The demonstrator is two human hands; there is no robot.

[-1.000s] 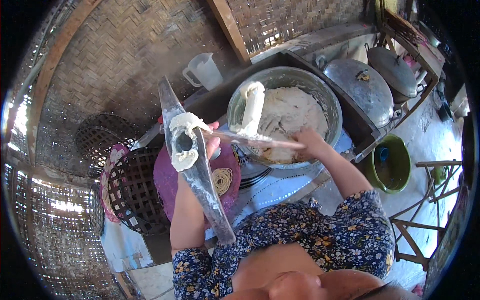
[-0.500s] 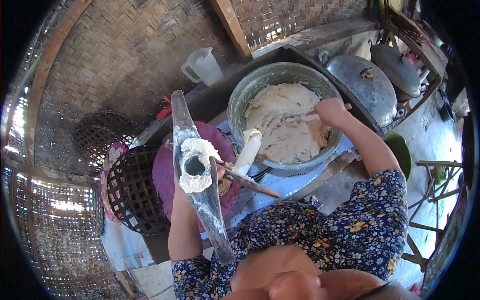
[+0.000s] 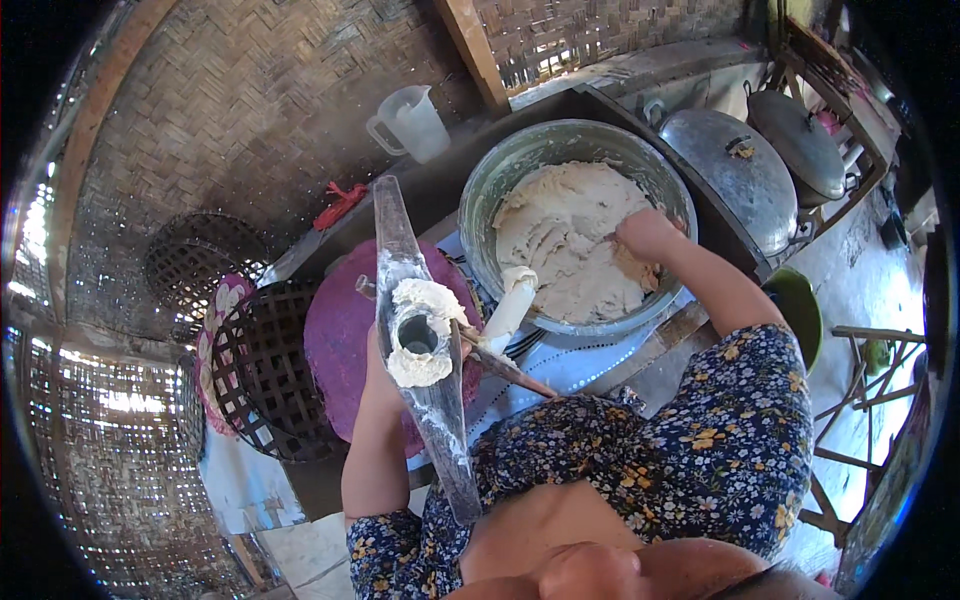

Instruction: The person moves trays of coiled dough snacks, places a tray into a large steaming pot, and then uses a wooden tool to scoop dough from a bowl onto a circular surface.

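Note:
My left hand grips a long wooden press from beneath, its fingers mostly hidden behind the wood. Pale dough is smeared around the round hole at the press's middle. A second wooden bar slants out to the right beneath it, beside a white cylinder tipped with dough. My right hand is closed, its fingertips down at the mass of pale dough in a large round basin. Whatever the right fingers hold is hidden.
Behind the basin stands a clear plastic jug. Lidded metal pots are at the right. Dark woven baskets and a purple round mat lie left of the press. A red cord rests near the woven wall.
My right hand has moved slightly left and down, deeper against the dough, and its fingers are tucked in more. The press appears a little farther right, along with a small view shift.

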